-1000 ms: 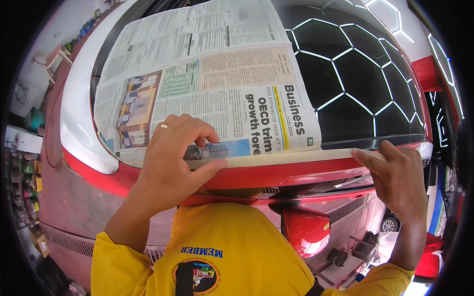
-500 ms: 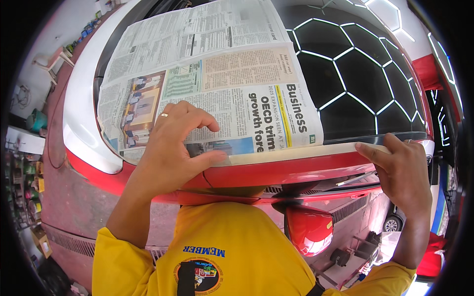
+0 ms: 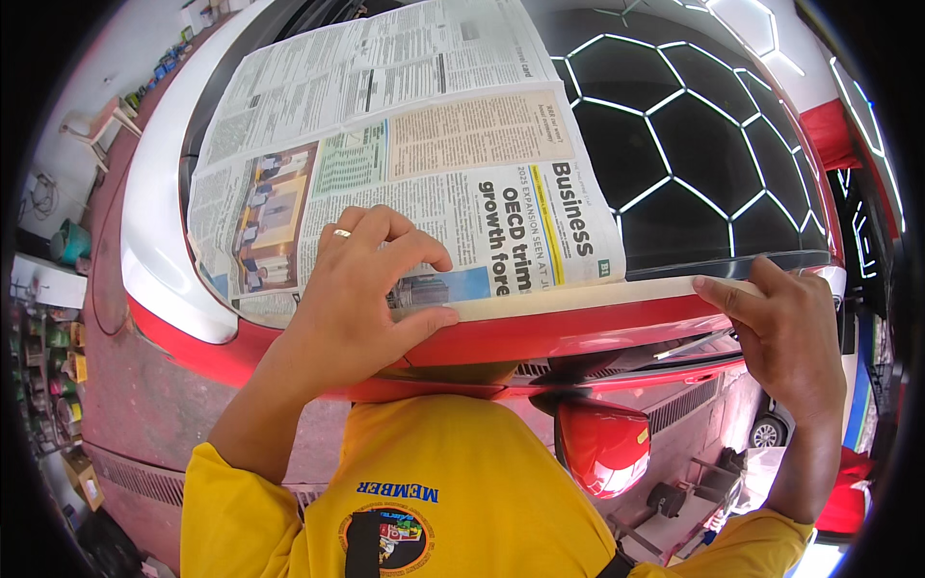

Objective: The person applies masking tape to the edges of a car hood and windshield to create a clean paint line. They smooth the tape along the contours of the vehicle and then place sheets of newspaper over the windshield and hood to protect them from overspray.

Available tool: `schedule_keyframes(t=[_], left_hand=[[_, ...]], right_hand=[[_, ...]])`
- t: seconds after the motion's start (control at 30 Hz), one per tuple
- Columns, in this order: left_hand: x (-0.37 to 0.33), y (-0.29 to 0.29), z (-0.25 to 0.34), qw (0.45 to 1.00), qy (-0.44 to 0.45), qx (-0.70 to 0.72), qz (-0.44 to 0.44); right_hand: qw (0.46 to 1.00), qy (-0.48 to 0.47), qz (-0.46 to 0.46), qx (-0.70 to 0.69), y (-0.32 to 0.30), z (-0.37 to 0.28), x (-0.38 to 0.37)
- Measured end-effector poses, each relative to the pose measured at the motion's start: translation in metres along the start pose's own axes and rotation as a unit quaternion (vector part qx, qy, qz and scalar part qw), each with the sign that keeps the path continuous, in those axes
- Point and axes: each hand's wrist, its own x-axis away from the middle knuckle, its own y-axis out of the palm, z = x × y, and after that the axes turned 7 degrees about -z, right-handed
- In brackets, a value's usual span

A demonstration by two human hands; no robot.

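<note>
Just below the middle of the frame, pale tape (image 3: 578, 298), long and thin, along the low edge of the paper (image 3: 482, 130). At its left end, the left hand (image 3: 352, 299), with the thumb (image 3: 432, 323) on the tape and bent fingers (image 3: 414, 252) over the paper, set wide apart from the thumb. On one finger, a ring (image 3: 342, 233). At the right end, the right hand (image 3: 790, 332), with one fingertip (image 3: 705, 287) on the tape. Cannot tell if wide, narrow or holding something. Under the tape, the red car (image 3: 540, 332). At upper right, a shiny black part (image 3: 694, 144) with bright six-sided lines. At left, a curvy white part (image 3: 159, 241). Low in the middle, a yellow shirt (image 3: 472, 472), with a red mirror (image 3: 602, 448) to its right. Near the left edge, a chair (image 3: 96, 119) high up and a green bucket (image 3: 71, 243) lower down. At lower right, a wheel (image 3: 766, 433).
</note>
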Motion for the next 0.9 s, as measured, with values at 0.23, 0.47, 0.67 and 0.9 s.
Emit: schedule_keyframes(t=[0.23,0.47,0.67,0.9], left_hand=[[-0.013,-0.005,0.004,0.999,0.036,0.020,-0.023],[-0.020,0.003,0.007,0.999,0.030,0.032,-0.022],[-0.021,0.004,0.010,0.999,0.031,0.017,-0.021],[-0.023,0.007,0.008,0.999,0.039,0.033,-0.012]], right_hand=[[1.000,-0.017,0.019,0.012,0.005,0.001,0.002],[0.999,0.014,-0.026,0.018,0.010,-0.005,0.004],[0.999,0.031,-0.021,0.032,0.012,-0.011,0.003],[0.999,0.030,-0.025,0.024,0.009,-0.009,0.002]])
